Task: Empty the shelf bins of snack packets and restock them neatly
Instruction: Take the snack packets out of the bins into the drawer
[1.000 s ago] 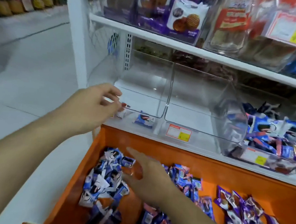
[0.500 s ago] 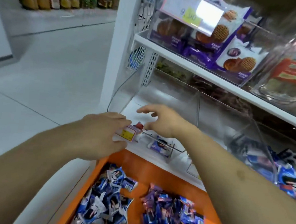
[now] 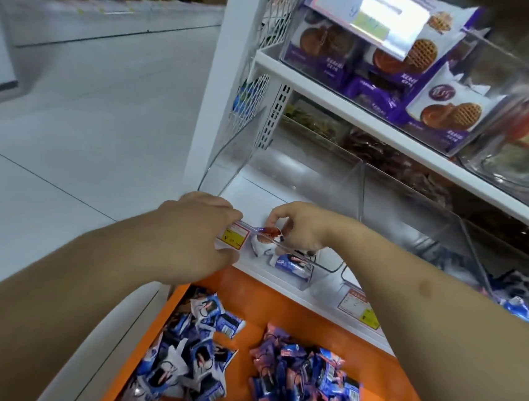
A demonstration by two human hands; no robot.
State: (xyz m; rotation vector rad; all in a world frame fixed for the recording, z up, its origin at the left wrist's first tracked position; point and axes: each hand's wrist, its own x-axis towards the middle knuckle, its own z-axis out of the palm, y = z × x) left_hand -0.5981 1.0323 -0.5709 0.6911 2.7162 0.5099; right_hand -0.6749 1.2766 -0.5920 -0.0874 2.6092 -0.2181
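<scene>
A clear plastic bin (image 3: 291,174) stands at the left end of the white shelf (image 3: 322,290). My left hand (image 3: 195,235) grips the bin's front left corner, over its price label (image 3: 234,234). My right hand (image 3: 299,226) reaches inside the bin and pinches a white and red snack packet (image 3: 264,240) near the front wall. A blue and white packet (image 3: 292,264) lies next to it in the bin. The neighbouring clear bin (image 3: 416,221) looks bare inside.
An orange tray (image 3: 278,311) below the shelf holds heaps of blue, white and purple packets (image 3: 190,355). A further bin at the right holds blue packets (image 3: 518,305). The upper shelf carries purple waffle biscuit bags (image 3: 444,101) and a clear jar (image 3: 528,135). Open floor lies to the left.
My right hand rose from the orange tray into the left bin and closed its fingers on a packet. My left hand stayed at the bin's front corner. The view shifted closer.
</scene>
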